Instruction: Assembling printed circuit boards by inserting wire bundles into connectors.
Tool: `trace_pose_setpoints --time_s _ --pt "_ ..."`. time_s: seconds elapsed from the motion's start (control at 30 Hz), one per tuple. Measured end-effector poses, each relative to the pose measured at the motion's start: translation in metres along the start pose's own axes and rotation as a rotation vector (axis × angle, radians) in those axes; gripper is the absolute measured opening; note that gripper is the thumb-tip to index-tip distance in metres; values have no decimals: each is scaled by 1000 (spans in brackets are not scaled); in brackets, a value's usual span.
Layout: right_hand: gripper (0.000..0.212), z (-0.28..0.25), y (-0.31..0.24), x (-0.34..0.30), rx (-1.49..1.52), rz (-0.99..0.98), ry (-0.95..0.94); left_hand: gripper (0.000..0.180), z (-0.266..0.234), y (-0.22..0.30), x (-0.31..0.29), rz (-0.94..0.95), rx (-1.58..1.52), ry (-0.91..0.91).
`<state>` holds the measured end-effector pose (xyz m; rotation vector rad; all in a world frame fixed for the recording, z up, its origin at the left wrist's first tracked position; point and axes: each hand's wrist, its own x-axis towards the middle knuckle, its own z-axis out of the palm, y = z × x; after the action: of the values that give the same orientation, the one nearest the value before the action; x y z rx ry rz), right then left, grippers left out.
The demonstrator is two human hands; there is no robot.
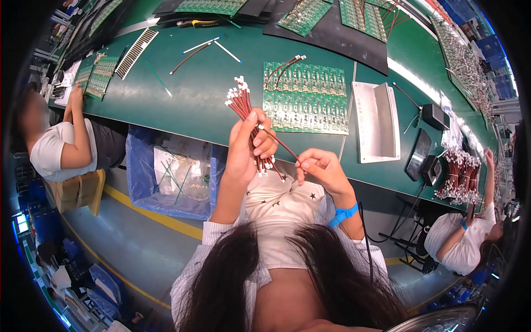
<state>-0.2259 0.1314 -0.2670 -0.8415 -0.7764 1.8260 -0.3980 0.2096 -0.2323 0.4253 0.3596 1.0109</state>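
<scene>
My left hand (251, 141) is closed round a bundle of dark red and black wire leads (239, 102) with small white connectors fanned out at the top. More white ends stick out below the fist. My right hand (321, 169), with a blue band at the wrist, pinches the end of a single wire lead (285, 145). That lead runs up to a white connector beside my left fingers. Just beyond the hands, a panel of green circuit boards (304, 102) lies on the green table (204, 105). Two loose leads (285, 69) rest across its upper left part.
Right of the panel stands a pale metal tray (376, 124). Farther right are a phone (417, 155), a black box (435, 117) and a heap of bundled leads (460, 176). A blue-lined bin (138, 171) is below the table edge. Co-workers sit at left (66, 138) and right (462, 238).
</scene>
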Motion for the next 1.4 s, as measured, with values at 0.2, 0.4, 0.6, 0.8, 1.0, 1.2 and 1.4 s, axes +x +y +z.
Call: trace_pose_setpoints --time_s 0.2,0.4,0.6,0.8,1.0,1.2,1.4 --pt "12 7 -9 2 -96 32 -7 23 1 -1 -2 15 86 63" --pt "10 12 -19 3 -173 90 42 21 -11 2 -2 73 178 49" --pt "10 19 -23 3 -288 79 122 21 -13 6 1 71 187 115" --pt "10 19 -26 5 -410 66 128 18 -13 11 2 133 322 150" --pt "7 18 -32 3 -749 -142 203 19 -18 9 3 107 453 288" --pt "6 6 -46 6 -388 -252 383 18 -12 0 4 56 575 323" --pt "15 15 -45 34 147 -446 433 18 -10 -21 4 98 418 270"
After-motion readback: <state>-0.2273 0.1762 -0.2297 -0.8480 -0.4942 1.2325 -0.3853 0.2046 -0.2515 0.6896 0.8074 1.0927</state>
